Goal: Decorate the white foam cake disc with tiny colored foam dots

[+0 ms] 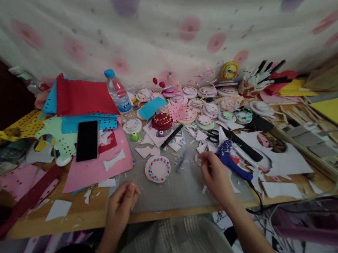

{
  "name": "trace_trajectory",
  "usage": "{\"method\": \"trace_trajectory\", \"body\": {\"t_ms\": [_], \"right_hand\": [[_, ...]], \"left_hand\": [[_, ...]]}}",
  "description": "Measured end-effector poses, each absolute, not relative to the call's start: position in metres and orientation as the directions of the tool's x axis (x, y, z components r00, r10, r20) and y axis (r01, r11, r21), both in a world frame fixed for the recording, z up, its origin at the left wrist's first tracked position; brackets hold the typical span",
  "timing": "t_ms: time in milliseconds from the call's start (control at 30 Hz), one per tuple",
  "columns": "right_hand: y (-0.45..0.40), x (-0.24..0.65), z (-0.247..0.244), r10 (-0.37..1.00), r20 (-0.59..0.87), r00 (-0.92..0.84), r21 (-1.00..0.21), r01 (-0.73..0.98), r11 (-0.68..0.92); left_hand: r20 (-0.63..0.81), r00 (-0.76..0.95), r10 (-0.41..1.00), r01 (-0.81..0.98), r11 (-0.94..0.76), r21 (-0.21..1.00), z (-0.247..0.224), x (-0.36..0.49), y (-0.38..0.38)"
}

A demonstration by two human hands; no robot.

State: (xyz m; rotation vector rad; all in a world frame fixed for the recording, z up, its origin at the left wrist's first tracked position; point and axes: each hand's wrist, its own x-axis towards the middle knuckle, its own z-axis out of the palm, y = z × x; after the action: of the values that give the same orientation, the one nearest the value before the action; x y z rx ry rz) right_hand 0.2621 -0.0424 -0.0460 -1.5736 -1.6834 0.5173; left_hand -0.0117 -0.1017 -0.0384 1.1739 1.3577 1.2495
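Wooden table [87, 213], grey mat [179, 196] at its near middle. On the mat, left of centre, a white disc [158, 169] lay flat, red and blue beads set in a ring round its upper face. It sat between the two hands, apart from both.

Left hand [121, 202]: at the mat's near left corner, fingers curled in, grip narrow; could not tell whether anything small was pinched there. Right hand [213, 174]: over the mat's right part, thumb and fingers bent close together; contents of that grip could not be made out. Nearest to it, just to the right, was a blue hot-glue gun [233, 161], lying among white paper scraps.

Far of the disc lay a dark pen [171, 136], slanted across scraps. Beyond it stood a dark red beaded hat [162, 121], with many decorated discs spread along the far side. Left: a smartphone [87, 141], screen dark, on pink sheet material [100, 171]; a blue-capped water bottle [120, 95] stood upright farther off. Far right: a cup of pens [249, 83].
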Motion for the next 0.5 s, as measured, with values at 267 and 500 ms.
{"method": "trace_trajectory", "body": {"t_ms": [267,500], "right_hand": [[-0.030,0.237,-0.045,0.950,0.096,-0.297,-0.380,0.871,0.311],[0.016,0.232,-0.034,0.766,-0.040,-0.641,-0.131,0.764,0.632]], "left_hand": [[0.015,-0.070,0.997,-0.027,-0.016,1.000,-0.056,-0.009,-0.103],[-0.074,-0.100,0.992,0.075,0.082,0.994,-0.065,-0.033,-0.120]]}}
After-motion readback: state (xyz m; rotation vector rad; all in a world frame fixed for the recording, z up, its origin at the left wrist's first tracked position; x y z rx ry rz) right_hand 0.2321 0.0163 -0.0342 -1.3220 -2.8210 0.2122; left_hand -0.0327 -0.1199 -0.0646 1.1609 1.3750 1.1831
